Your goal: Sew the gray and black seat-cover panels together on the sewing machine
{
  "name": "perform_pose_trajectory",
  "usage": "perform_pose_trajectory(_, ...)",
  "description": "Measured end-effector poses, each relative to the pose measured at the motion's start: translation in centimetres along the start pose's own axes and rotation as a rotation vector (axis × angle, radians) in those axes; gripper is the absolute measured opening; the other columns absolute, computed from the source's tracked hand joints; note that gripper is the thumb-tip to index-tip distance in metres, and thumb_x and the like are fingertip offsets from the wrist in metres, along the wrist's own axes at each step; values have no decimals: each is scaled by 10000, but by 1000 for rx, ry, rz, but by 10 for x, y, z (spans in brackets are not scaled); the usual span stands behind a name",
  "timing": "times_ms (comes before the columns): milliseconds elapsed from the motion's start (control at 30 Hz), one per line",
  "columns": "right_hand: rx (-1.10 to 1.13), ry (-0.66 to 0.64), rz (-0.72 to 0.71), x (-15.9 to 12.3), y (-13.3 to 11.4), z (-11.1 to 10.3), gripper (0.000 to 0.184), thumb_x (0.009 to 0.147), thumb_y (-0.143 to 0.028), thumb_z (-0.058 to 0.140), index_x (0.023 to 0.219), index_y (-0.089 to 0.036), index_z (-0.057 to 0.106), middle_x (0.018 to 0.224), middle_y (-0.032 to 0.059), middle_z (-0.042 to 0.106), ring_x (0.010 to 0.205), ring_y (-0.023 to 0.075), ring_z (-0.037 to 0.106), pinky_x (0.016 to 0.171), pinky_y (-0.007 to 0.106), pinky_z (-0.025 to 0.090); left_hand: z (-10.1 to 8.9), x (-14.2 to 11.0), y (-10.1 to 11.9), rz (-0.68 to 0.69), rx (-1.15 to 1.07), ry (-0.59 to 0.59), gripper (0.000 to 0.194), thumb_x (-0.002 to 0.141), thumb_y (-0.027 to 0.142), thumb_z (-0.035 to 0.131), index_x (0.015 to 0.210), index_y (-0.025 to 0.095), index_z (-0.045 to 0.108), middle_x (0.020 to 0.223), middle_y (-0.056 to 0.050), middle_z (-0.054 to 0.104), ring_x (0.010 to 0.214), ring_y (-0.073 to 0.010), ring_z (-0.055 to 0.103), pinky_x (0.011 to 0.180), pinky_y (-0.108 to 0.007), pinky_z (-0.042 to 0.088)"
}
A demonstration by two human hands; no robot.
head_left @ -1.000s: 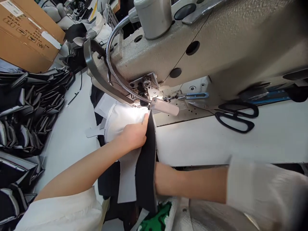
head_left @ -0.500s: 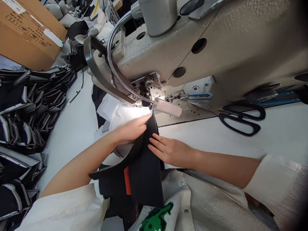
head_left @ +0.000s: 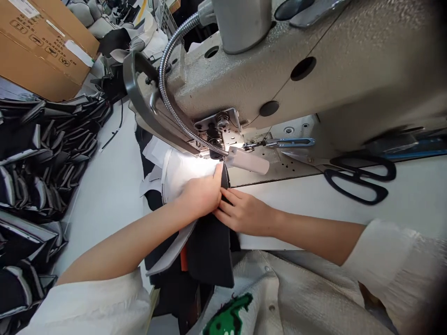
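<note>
Under the sewing machine's [head_left: 195, 88] lit needle area lies a white-lined fabric piece [head_left: 176, 174] together with a black fabric strip [head_left: 211, 253]. My left hand [head_left: 202, 195] closes on the white-lined piece, its index finger stretched toward the presser foot [head_left: 215, 151]. Beside it, my right hand [head_left: 246, 214] has its bent fingers on the black strip's right edge, touching my left hand; its fingertips are partly hidden. The black strip hangs down over the table's front edge toward my lap.
Black-handled scissors [head_left: 359, 179] and blue thread snips [head_left: 291, 142] lie to the right by the machine bed. A small lamp [head_left: 247, 160] on a metal hose hangs close above my hands. Stacked dark fabric pieces [head_left: 52, 158] and a cardboard box [head_left: 45, 51] are at left.
My left hand has shifted right and slightly nearer me, its index finger now pointing up. My right hand's fingers have come against it and curled in. The fabric's lower flap has turned.
</note>
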State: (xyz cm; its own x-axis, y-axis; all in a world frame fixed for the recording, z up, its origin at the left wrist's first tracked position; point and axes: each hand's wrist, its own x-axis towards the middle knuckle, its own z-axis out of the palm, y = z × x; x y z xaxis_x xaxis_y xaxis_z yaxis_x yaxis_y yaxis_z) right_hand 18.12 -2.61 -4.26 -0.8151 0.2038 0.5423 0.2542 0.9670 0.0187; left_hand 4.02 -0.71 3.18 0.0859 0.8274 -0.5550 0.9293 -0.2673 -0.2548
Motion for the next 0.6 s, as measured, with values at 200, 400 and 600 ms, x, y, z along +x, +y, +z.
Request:
perform_pose_trajectory(200,136,-189,37,-18,-10,-9,594,818,-364,637,1288,-28,500,1323,238,490,1230,354,464,978,456,435,-3,-11,-9,43,22,-68,674,852,162,371,1471,82,117,812,-110,686,750,-266,665,645,-337,495)
perform_pose_trajectory(400,48,-175,113,-16,-20,-1,465,856,-182,549,1299,-49,502,1340,198,490,1240,331,464,1011,440,436,-12,1,-18,145,-268,16,516,840,136,301,1344,149,406,1059,-95,671,885,-201,636,753,-273,478)
perform_pose_trajectory(600,-61,-105,125,-2,-15,10,391,889,-103,432,1253,-4,535,1267,215,548,1183,315,524,992,442,467,-7,12,-17,102,-151,138,455,825,109,314,1243,134,493,917,-114,681,803,-239,650,700,-310,475)
